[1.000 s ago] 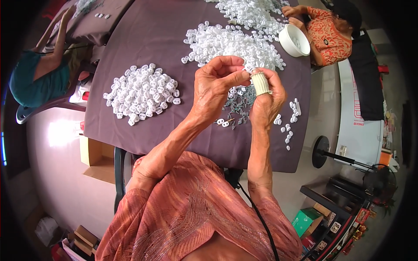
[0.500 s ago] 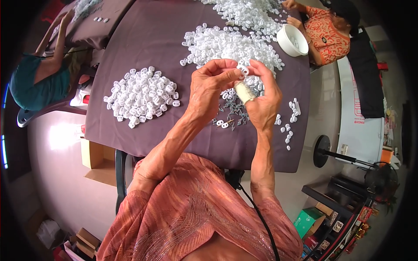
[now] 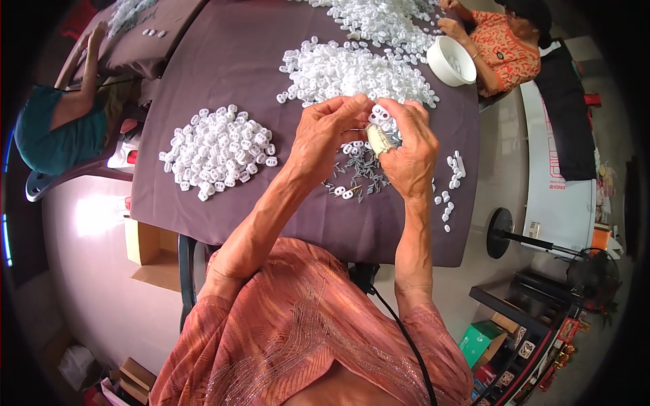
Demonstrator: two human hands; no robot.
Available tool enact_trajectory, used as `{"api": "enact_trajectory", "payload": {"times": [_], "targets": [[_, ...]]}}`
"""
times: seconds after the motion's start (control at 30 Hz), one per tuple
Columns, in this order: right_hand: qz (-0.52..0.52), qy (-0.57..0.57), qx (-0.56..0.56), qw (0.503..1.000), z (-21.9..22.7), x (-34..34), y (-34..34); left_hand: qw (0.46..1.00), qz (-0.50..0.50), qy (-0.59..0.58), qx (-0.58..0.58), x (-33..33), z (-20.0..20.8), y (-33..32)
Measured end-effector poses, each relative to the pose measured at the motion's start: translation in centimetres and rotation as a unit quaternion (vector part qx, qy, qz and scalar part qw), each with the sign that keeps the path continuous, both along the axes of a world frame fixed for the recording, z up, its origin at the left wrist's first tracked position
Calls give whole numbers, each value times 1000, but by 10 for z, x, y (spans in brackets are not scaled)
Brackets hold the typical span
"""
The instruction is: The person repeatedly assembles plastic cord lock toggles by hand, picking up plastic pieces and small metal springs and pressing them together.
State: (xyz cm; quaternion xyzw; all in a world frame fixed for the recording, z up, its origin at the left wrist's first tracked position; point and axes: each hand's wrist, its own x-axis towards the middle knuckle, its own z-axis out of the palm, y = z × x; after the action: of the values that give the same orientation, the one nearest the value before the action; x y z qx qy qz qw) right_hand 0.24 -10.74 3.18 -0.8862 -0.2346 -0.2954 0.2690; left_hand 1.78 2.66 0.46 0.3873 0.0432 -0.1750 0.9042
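Observation:
Over the table, my left hand [image 3: 325,132] and my right hand [image 3: 411,149] meet fingertip to fingertip. A small white oval plastic piece with two holes [image 3: 381,114] shows at the fingertips of my right hand, which are closed on it. Pale wrapping [image 3: 379,139] covers my right thumb. My left thumb and fingers are pinched together beside the piece; whatever they hold is too small to make out. Beneath my hands lie scattered small grey parts [image 3: 362,166], with a couple of white two-hole pieces [image 3: 344,193] at their near edge.
One heap of white pieces [image 3: 217,149] sits on the brown tablecloth [image 3: 183,216] at left, a larger heap [image 3: 352,71] beyond my hands. Loose white pieces [image 3: 447,197] lie at right. A white bowl [image 3: 451,62] stands near a person in orange [image 3: 504,54]; another person in teal [image 3: 57,125] sits left.
My left fingertips have shifted slightly up and off the white piece's front. My right fingers have curled in closer around it. The view has moved a little.

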Motion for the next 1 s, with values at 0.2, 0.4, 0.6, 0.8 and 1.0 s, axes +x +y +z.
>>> {"api": "enact_trajectory", "payload": {"times": [0.2, 0.4, 0.6, 0.8, 1.0], "targets": [[5, 11, -12, 1000, -2, -1, -2, 997, -60, -28, 26, 2, -5, 0], [3, 10, -35, 999, 2, 0, -5, 998, -35, -34, 28, 1, -7, -2], [23, 7, -22, 999, 0, 3, -6, 997, -16, -44, 59, -1, -5, -3], [32, 6, -44, 999, 1, 4, -5, 997, -13, -45, 55, -1, -7, -3], [36, -8, -57, 998, -2, 5, -7, 999, 0, -38, 31, -2, -7, -5]]}}
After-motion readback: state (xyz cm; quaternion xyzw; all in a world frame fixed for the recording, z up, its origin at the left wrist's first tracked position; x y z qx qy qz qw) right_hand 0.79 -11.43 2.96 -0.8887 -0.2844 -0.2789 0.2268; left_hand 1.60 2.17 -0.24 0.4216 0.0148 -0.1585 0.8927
